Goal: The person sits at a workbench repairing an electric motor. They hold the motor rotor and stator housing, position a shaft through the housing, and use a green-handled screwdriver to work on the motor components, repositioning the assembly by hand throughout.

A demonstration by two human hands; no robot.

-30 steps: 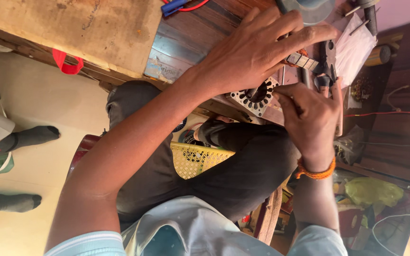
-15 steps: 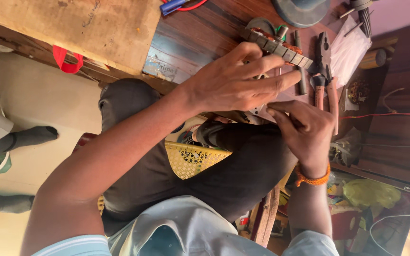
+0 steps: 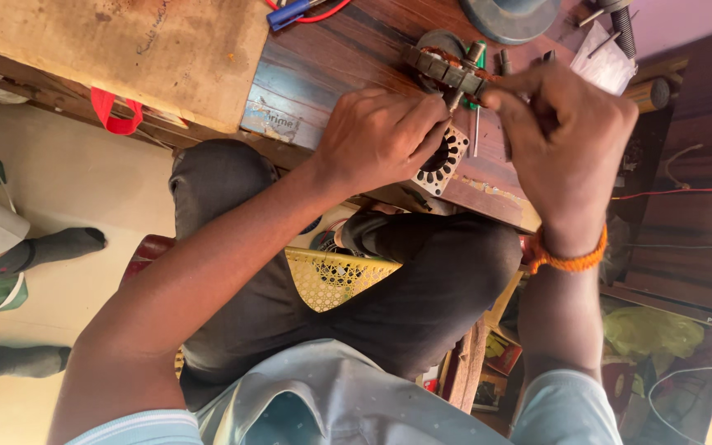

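a: since a second ago both hands have come together. my left hand (image 3: 381,136) pinches the slotted stator core (image 3: 442,161) at the surface (image 3: 331,58) edge.

b: right hand (image 3: 566,124) closes on a tool shaft, cannot tell which. the wound stator (image 3: 447,70) and green screwdriver (image 3: 478,62) crowd just beyond the fingers.

Views: one only, a camera worn on the person's head.
Direction: steeply downward, over the chest and crossed legs to the wooden surface (image 3: 348,58) at the top of the frame.
Distance: close; the forearms fill the middle of the frame.
Edges: pale floor (image 3: 100,181) at left, cluttered shelves at right.
Overlap: no second view to share anything with.
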